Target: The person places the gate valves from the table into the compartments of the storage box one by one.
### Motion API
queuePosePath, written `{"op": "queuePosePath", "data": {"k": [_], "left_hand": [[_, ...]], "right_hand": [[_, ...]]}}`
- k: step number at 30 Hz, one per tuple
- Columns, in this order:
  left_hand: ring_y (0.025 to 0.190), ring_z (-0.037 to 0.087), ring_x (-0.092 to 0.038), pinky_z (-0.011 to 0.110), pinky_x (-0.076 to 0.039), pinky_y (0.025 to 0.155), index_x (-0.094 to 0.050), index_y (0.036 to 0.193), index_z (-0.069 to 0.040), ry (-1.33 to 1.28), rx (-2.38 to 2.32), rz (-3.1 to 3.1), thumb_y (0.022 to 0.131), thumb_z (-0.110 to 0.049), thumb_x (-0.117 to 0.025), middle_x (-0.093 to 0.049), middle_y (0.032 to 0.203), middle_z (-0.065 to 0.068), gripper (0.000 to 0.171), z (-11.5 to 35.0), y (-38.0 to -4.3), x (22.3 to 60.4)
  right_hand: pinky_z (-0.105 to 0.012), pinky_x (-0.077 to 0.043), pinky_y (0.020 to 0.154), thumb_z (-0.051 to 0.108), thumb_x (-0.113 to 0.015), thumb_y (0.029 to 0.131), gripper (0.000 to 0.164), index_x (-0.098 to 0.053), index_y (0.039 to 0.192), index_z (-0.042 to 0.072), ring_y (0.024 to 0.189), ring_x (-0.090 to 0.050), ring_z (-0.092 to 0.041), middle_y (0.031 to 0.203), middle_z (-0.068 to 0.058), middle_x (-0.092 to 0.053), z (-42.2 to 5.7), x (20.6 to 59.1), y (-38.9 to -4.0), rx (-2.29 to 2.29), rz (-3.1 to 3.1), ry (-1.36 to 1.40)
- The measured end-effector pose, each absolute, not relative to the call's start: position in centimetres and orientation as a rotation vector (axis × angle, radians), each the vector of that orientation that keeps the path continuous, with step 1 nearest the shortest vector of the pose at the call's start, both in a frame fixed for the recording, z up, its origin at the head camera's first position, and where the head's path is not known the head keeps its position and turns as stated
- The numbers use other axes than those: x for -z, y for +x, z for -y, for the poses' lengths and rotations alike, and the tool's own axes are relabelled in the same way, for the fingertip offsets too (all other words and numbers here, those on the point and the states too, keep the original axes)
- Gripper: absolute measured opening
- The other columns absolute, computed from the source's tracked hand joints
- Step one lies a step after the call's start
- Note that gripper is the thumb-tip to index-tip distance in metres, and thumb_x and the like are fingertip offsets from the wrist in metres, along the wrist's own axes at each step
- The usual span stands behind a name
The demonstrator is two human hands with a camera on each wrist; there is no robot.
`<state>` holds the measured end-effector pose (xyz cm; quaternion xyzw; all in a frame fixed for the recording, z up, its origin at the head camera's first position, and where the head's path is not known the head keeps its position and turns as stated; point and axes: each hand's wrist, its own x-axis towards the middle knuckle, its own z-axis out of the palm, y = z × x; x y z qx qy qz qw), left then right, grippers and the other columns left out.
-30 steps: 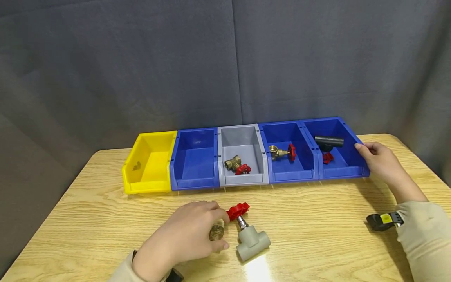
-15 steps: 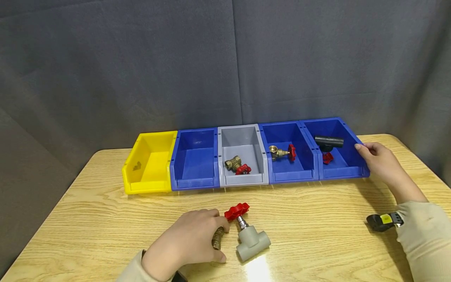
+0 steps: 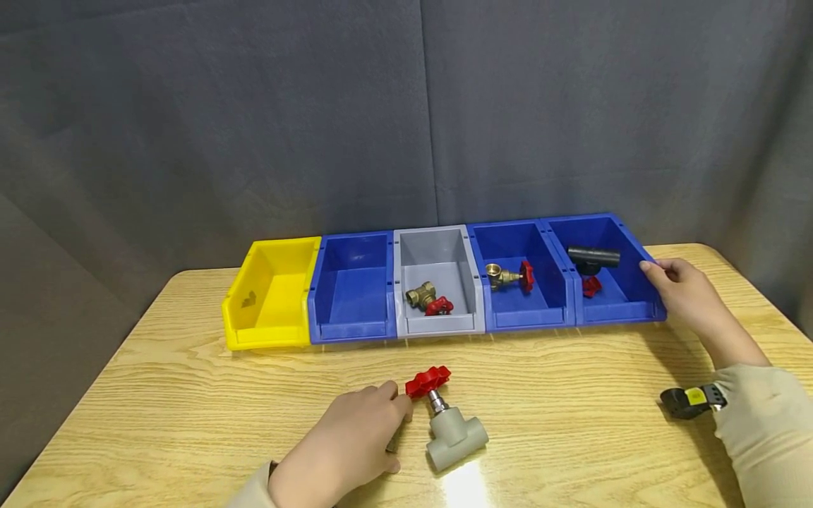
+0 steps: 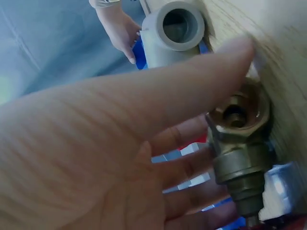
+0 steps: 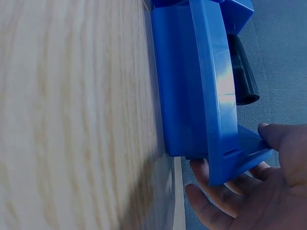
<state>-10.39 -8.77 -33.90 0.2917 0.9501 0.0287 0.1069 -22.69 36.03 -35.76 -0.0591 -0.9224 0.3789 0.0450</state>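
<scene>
Head view, held brass valve point(image 3: 394, 441): inside the left grip point(image 3: 346, 444), low over the worktop point(image 3: 559, 437); mostly covered, long axis not readable here.
Head view, grey tee valve point(image 3: 454, 437): lies just right of the left grip; stem slants away from the person to its red handwheel point(image 3: 428, 382), just beside the left fingertips.
Head view, left grip: back of hand uppermost, fingers directed right and curled round the held brass valve, thumb on the near side.
Head view, right grip point(image 3: 686, 289): arm extended forward; thumb over the outer rim of the end blue bin point(image 3: 625, 310).
Head view, bins leftward from the right grip: end blue bin, containing a black tee valve point(image 3: 593, 256); inner blue bin point(image 3: 527, 319), containing a brass fitting point(image 3: 502, 275), wheel to the right; grey bin point(image 3: 444, 324), containing a second brass fitting point(image 3: 420, 294); left blue bin point(image 3: 352, 329); yellow bin point(image 3: 269, 339).
Left wrist view, held brass valve: between thumb and fingers; open port faces the camera, stem points away from the thumb toward the lower frame edge.
Right wrist view, right grip: pinches the end blue bin's wall, thumb opposite the fingers.
</scene>
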Motion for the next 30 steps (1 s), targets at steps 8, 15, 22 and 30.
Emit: {"op": "queuePosePath", "data": {"k": [8,15,22,30], "left_hand": [[0.075,0.019,-0.058,0.037,-0.053,0.068,-0.066,0.099,-0.005,0.867,-0.081,-2.844,0.067,-0.024,-0.092,-0.055,0.085,0.001,0.046,9.0,-10.1,34.2],[0.071,0.019,-0.058,0.037,-0.054,0.068,-0.065,0.092,-0.005,0.843,-0.066,-2.823,0.064,-0.021,-0.092,-0.055,0.08,0.002,0.043,9.3,-10.4,33.9],[0.06,0.014,-0.045,0.034,-0.046,0.058,-0.052,0.076,-0.013,0.846,-0.224,-2.833,0.061,-0.009,-0.084,-0.048,0.069,-0.004,0.035,10.4,-10.6,33.4],[0.064,0.016,-0.046,0.036,-0.046,0.06,-0.053,0.082,-0.011,0.764,-0.305,-2.771,0.063,-0.012,-0.087,-0.049,0.072,-0.002,0.039,11.0,-11.1,33.1]], "right_hand": [[-0.071,-0.034,0.099,0.041,-0.03,0.108,0.071,-0.031,0.133,-0.025,0.118,-0.04,-0.06,0.129,-0.047,-0.037,-35.8,35.9,-22.6,-1.141,2.817,-0.184],[-0.072,-0.034,0.098,0.041,-0.029,0.108,0.07,-0.031,0.133,-0.025,0.118,-0.04,-0.06,0.128,-0.047,-0.037,-35.8,35.8,-22.6,-1.12,2.825,-0.181],[-0.071,-0.036,0.097,0.04,-0.029,0.108,0.07,-0.03,0.133,-0.025,0.116,-0.041,-0.06,0.127,-0.047,-0.038,-35.7,35.7,-22.6,-1.114,2.835,-0.177],[-0.069,-0.037,0.096,0.039,-0.03,0.108,0.069,-0.033,0.131,-0.026,0.113,-0.044,-0.059,0.124,-0.047,-0.041,-35.8,35.8,-22.5,-1.117,2.812,-0.138]]}}
